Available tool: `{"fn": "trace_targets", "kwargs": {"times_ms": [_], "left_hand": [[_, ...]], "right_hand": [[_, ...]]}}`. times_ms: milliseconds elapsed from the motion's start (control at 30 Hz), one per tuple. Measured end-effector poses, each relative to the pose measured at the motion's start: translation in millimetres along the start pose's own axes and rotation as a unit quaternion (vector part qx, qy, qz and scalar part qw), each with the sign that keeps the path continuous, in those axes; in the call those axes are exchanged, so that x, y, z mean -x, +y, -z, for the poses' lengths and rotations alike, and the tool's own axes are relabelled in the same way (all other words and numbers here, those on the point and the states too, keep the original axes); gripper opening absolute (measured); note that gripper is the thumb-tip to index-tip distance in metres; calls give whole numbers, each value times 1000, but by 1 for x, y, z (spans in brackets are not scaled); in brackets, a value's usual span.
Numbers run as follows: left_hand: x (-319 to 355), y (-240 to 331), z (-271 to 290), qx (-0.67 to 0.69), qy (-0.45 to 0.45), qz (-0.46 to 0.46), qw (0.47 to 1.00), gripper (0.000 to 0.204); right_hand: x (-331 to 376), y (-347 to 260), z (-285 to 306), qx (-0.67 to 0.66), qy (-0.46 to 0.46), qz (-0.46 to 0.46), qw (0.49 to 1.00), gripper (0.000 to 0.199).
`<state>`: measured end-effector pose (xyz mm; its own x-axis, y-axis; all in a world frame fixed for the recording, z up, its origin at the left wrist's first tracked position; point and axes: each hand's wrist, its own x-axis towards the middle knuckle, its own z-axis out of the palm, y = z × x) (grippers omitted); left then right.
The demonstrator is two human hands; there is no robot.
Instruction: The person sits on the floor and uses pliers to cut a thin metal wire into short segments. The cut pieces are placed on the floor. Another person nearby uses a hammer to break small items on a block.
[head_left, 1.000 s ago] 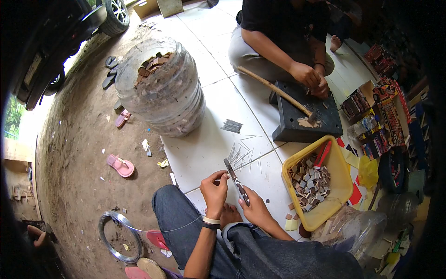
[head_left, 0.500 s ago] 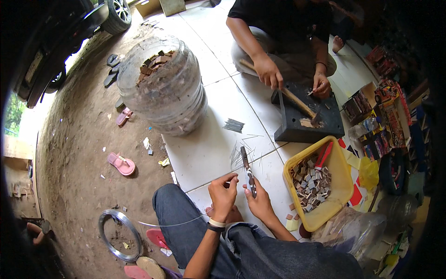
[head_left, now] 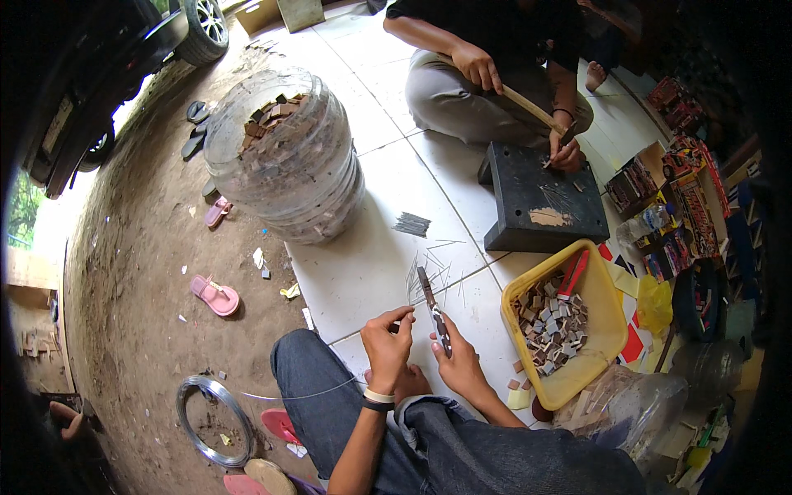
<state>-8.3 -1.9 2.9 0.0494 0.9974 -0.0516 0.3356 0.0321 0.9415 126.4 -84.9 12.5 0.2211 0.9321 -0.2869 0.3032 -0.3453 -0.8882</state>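
Note:
My right hand [head_left: 460,363] is closed round a pair of pliers [head_left: 435,312], whose dark jaws point away from me over the white tiles. Just to its left, my left hand [head_left: 386,351] is pinched, with a thin metal wire [head_left: 309,398] running up to it across my knee. That wire comes from a silvery coil [head_left: 188,425] lying on the dirt at lower left. Whether the fingertips hold the wire's end is too small to see. Beyond the pliers, cut wire pieces [head_left: 445,272] lie scattered, and a neat bundle of wires [head_left: 411,223] rests farther off.
Opposite me a person holds a hammer [head_left: 532,107] over a black low stool [head_left: 549,194]. To my right stands a yellow basin [head_left: 610,330] of small tiles with a red-handled tool [head_left: 575,274]. A clear plastic barrel [head_left: 289,190] stands left; pink sandals [head_left: 216,294] lie on dirt.
The other person's hammer has risen off the stool, its head now near their other hand. My pliers have tilted slightly left; my left hand has barely shifted.

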Motion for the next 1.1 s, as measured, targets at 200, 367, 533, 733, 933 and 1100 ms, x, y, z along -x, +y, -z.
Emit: {"fn": "trace_targets", "kwargs": {"times_ms": [200, 367, 533, 733, 933, 1100], "left_hand": [[-1, -1, 1, -13, 1, -17, 1000, 17], [-2, -1, 2, -17, 5, -5, 1000, 17], [-1, 0, 3, -23, 8, -1, 1000, 17], [0, 0, 3, -57, 6, -18, 998, 16], [0, 1, 3, -62, 10, -24, 998, 16], [-2, 3, 4, -53, 5, -31, 998, 16]], "right_hand": [[-2, 10, -4, 22, 17, -14, 1000, 60], [-5, 13, -5, 67, -6, -47, 997, 39], [-4, 10, -5, 37, -13, -53, 998, 32], [0, 8, -3, -15, -25, -32, 999, 43], [1, 4, 0, -10, -31, -42, 999, 46], [1, 8, 0, -13, -35, -45, 998, 51]]}}
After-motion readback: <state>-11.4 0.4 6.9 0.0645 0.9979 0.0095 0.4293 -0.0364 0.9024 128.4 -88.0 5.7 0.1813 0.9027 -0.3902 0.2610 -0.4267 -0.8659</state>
